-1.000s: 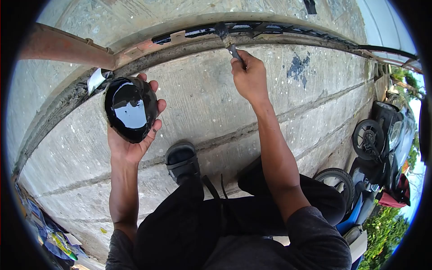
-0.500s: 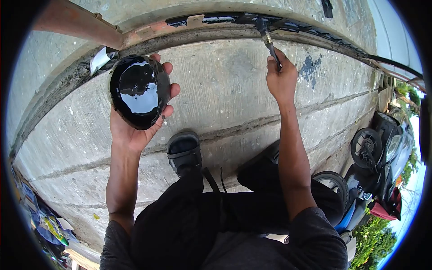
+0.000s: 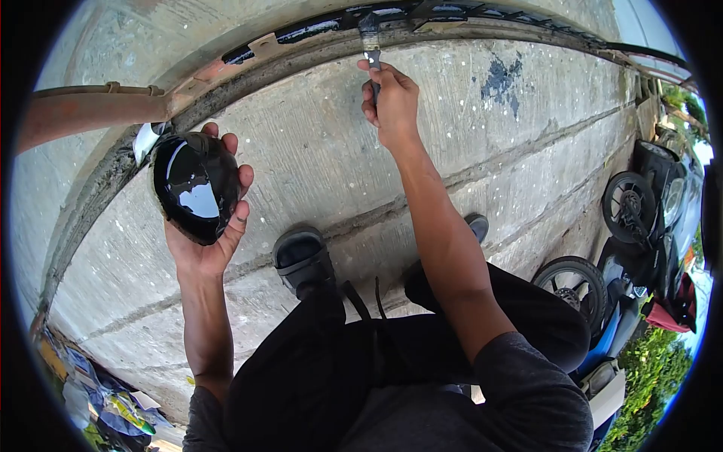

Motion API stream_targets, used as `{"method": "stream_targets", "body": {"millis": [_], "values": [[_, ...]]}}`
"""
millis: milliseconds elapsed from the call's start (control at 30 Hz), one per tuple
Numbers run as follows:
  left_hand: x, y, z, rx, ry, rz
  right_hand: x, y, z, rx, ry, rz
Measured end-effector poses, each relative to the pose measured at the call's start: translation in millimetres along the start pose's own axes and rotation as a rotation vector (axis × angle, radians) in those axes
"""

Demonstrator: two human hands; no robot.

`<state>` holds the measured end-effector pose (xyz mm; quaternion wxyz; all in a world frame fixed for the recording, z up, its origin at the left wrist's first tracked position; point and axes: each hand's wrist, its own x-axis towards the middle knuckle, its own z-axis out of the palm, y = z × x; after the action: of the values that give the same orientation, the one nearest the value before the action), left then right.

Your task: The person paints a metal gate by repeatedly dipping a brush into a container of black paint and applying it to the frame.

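A round container of glossy black paint [image 3: 192, 188] rests in my left hand [image 3: 218, 226], whose fingers curl around its right side. My right hand [image 3: 393, 102] grips the handle of a paintbrush [image 3: 371, 53], its dark bristles touching a metal bar [image 3: 309, 32] along the base of the wall. Wet-looking black paint covers much of this bar, while a bare reddish stretch [image 3: 203, 79] shows at its left end. A small tan tab [image 3: 263, 47] sticks out from the bar.
A reddish pipe [image 3: 90, 117] stands at the upper left, near a white scrap [image 3: 146, 142]. Dark paint stains [image 3: 501, 79] mark the concrete floor [image 3: 316, 151]. Motorcycles [image 3: 633, 211] are parked at the right. Mixed clutter [image 3: 113, 399] lies at the lower left.
My right hand and the brush have moved left along the bar. My left hand with the container is lower and further left. The view has shifted, and my right foot now shows.
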<state>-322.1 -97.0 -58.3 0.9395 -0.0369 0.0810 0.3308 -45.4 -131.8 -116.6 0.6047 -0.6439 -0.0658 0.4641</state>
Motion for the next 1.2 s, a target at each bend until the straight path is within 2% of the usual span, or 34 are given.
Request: {"method": "stream_targets", "body": {"millis": [100,233,367,500,533,667,900,933,1033,1067,1167,1200], "values": [[3,1,1,-0.003,-0.027,-0.01,2,12,3,-0.136,0.048,0.141],[-3,1,1,-0.036,-0.018,-0.011,-7,17,2,-0.223,0.191,-0.212],[0,2,0,-0.044,-0.033,-0.023,-6,30,24,-0.79,0.135,-0.602],[0,2,1,-0.042,-0.056,-0.01,-19,31,10,-0.722,0.235,-0.576],[-2,1,1,-0.049,-0.045,-0.011,-16,29,8,-0.609,0.225,-0.453],[-2,4,3,-0.027,-0.005,-0.029,-10,31,26,-0.832,0.239,-0.767],[-2,4,2,-0.034,-0.026,-0.002,-12,23,13,-0.691,0.248,-0.554],[-1,3,1,-0.017,-0.03,0.011,-11,24,18,-0.798,0.162,-0.546],[0,2,4,-0.02,-0.009,0.024,-25,25,29,-0.92,0.102,-0.64],[0,1,5,-0.045,-0.024,0.025,-29,21,33,-0.864,0.153,-0.664],[-1,1,9,-0.071,-0.011,0.013,-12,39,27,-0.837,0.133,-0.649],[-2,1,8,-0.064,-0.02,0.022,-12,42,24,-0.907,0.004,-0.576]]}}
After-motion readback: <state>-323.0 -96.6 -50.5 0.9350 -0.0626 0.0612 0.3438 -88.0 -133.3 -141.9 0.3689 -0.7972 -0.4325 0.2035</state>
